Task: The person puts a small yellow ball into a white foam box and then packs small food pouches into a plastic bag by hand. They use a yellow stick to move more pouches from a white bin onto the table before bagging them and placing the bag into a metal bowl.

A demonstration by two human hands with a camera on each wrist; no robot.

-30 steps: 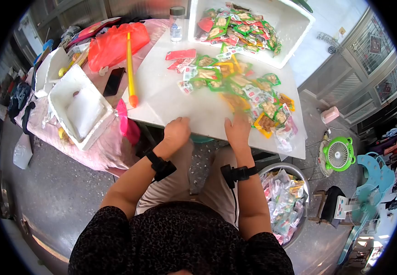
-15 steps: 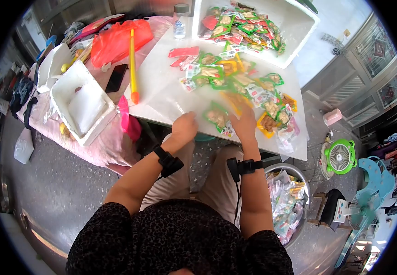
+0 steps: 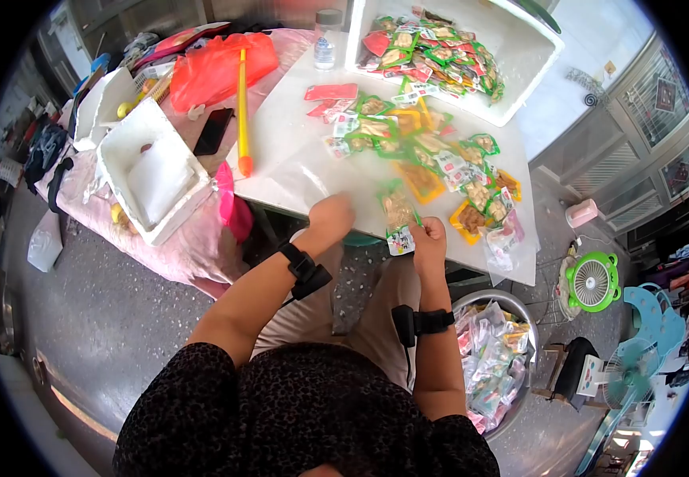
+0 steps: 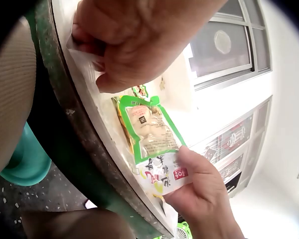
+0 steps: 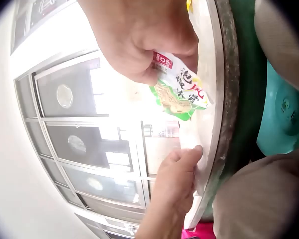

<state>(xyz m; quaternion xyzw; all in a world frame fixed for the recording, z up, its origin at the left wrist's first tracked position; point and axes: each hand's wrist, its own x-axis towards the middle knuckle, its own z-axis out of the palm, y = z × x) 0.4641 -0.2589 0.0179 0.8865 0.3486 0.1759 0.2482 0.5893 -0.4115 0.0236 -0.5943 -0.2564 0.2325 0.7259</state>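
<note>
Presently, the right hand [image 3: 432, 242] pinches a green-edged packet [image 3: 398, 208] by its white printed end, between thumb and bent fingers. The left hand [image 3: 332, 216] has its fingers curled, and in the left wrist view they grip some clear plastic [image 4: 83, 59]. The packet is between the two hands, nearer to the right one; from the right fingertips it extends away from the person and a little to the left, at the front edge of the table [image 3: 273, 191]. Whether it touches the tabletop, I cannot tell.

Beyond the hands, loose packets [image 3: 448, 163] with green, yellow and red colours lie spread over the table. Behind them, the big white foam box [image 3: 531, 60] contains a heap of similar packets, mostly green and red. To the right of the person, a metal basin [image 3: 530, 338] on the floor is filled with clear bags [image 3: 479, 366], and coloured packets show through them.

On the left, over a pink cloth [image 3: 178, 254], stands a smaller foam box [image 3: 195, 184] with one small dark thing inside. Near it, a basket [image 3: 160, 82] has something yellow beside it.
</note>
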